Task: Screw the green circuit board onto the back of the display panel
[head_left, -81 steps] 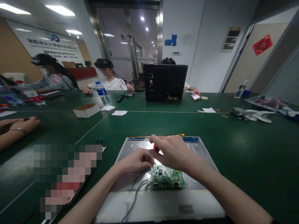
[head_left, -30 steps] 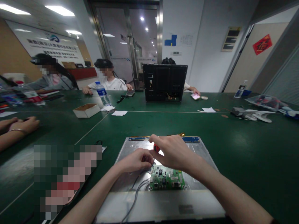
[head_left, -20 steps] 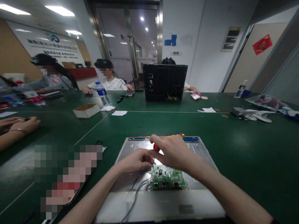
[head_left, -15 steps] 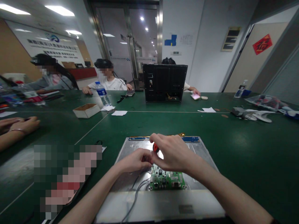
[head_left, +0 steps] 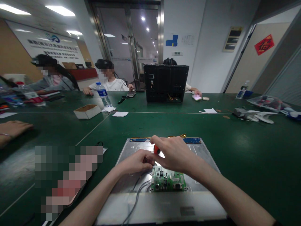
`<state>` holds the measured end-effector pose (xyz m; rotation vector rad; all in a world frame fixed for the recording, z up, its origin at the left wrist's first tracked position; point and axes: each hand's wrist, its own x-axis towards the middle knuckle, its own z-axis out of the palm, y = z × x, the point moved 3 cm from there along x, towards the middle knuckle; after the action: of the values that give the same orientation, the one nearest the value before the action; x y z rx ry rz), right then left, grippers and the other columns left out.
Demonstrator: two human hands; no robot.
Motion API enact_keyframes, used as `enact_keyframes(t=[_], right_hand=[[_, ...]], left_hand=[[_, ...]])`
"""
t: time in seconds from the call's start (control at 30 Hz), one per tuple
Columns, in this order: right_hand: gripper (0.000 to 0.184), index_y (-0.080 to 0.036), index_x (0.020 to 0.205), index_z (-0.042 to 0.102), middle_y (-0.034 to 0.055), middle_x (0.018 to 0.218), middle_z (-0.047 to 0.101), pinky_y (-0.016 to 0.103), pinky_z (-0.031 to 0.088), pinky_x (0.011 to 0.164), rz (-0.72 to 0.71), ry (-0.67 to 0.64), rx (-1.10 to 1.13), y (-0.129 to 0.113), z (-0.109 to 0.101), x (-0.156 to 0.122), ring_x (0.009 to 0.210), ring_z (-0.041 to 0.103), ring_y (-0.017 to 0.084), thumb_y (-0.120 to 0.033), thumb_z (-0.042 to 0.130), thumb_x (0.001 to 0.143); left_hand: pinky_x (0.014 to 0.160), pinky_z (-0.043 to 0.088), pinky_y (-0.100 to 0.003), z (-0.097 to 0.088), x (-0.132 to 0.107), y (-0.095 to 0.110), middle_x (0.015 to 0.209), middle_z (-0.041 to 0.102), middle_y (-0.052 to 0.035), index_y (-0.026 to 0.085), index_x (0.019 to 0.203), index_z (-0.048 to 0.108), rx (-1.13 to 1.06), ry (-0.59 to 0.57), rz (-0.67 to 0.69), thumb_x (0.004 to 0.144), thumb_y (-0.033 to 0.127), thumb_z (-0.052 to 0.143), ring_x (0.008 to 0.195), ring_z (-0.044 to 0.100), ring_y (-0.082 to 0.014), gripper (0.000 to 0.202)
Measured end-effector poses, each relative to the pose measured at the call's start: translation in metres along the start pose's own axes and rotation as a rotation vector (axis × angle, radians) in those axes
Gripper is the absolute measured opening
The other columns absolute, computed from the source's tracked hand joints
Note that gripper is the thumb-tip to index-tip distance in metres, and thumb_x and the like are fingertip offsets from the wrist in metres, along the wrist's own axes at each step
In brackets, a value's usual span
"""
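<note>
A green circuit board (head_left: pixel 168 180) lies on the silvery metal back of a display panel (head_left: pixel 131 157). My right hand (head_left: pixel 177 153) is closed around a screwdriver (head_left: pixel 156 149), whose red-orange handle shows between thumb and index finger. The tool stands over the board's upper left corner, where a small dark screw or tip (head_left: pixel 153 167) is visible. My left hand (head_left: pixel 141 161) has its fingers pinched together beside that corner, against the lower part of the tool; what they grip is hidden. Grey cables (head_left: pixel 136 201) run from the board's left side toward me.
A blue strip board (head_left: pixel 141 140) runs along the panel's far edge. On the green table are an open box (head_left: pixel 87 111), a water bottle (head_left: pixel 103 95), a black monitor casing (head_left: pixel 166 83) and paper scraps. A co-worker's hand (head_left: pixel 15 130) rests at the left; other people sit across.
My right fingers have shifted slightly around the screwdriver handle. My left hand stays almost still. At the left, the co-worker's hands have drawn back, leaving one flatter on the table.
</note>
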<state>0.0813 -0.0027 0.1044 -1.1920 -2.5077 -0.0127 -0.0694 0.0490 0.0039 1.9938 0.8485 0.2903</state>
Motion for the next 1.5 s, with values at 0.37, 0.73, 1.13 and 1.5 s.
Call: enact_keyframes(t=[0.37, 0.73, 1.13, 1.5], right_hand=[[0.022, -0.02, 0.099, 0.048, 0.0021, 0.079, 0.067, 0.028, 0.02, 0.049, -0.011, 0.021, 0.015, 0.0006, -0.0002, -0.0005, 0.059, 0.055, 0.015, -0.038, 0.046, 0.086], [0.022, -0.02, 0.098, 0.052, 0.0026, 0.083, 0.065, 0.027, 0.021, 0.051, -0.008, 0.007, 0.027, 0.0007, -0.0022, -0.0006, 0.062, 0.053, 0.014, -0.039, 0.046, 0.087], [0.02, -0.02, 0.093, 0.052, 0.003, 0.081, 0.064, 0.028, 0.02, 0.05, 0.017, 0.005, -0.002, 0.0005, -0.0028, 0.0002, 0.06, 0.051, 0.013, -0.037, 0.045, 0.087], [0.021, -0.02, 0.094, 0.051, 0.0018, 0.08, 0.064, 0.027, 0.018, 0.049, 0.013, 0.017, -0.018, 0.0018, -0.002, 0.0003, 0.059, 0.05, 0.013, -0.039, 0.046, 0.086]], left_hand=[[0.055, 0.035, -0.023, 0.001, 0.0008, 0.0018, 0.058, 0.052, 0.004, 0.014, 0.068, 0.058, -0.009, 0.002, 0.004, 0.064, 0.014, 0.057, 0.057, 0.048, -0.0123, 0.004], [0.056, 0.037, -0.023, 0.0005, -0.0002, 0.0016, 0.061, 0.054, 0.0034, 0.014, 0.07, 0.058, 0.013, -0.003, 0.02, 0.066, 0.015, 0.057, 0.059, 0.048, -0.0125, 0.005], [0.056, 0.034, -0.023, 0.0004, 0.0002, -0.0006, 0.064, 0.053, 0.0025, 0.013, 0.074, 0.063, 0.039, -0.017, 0.0, 0.066, 0.015, 0.057, 0.061, 0.047, -0.0129, 0.01], [0.058, 0.037, -0.022, 0.0005, 0.0001, -0.002, 0.065, 0.053, 0.0037, 0.015, 0.074, 0.058, 0.039, -0.008, 0.02, 0.067, 0.015, 0.056, 0.062, 0.048, -0.0122, 0.007]])
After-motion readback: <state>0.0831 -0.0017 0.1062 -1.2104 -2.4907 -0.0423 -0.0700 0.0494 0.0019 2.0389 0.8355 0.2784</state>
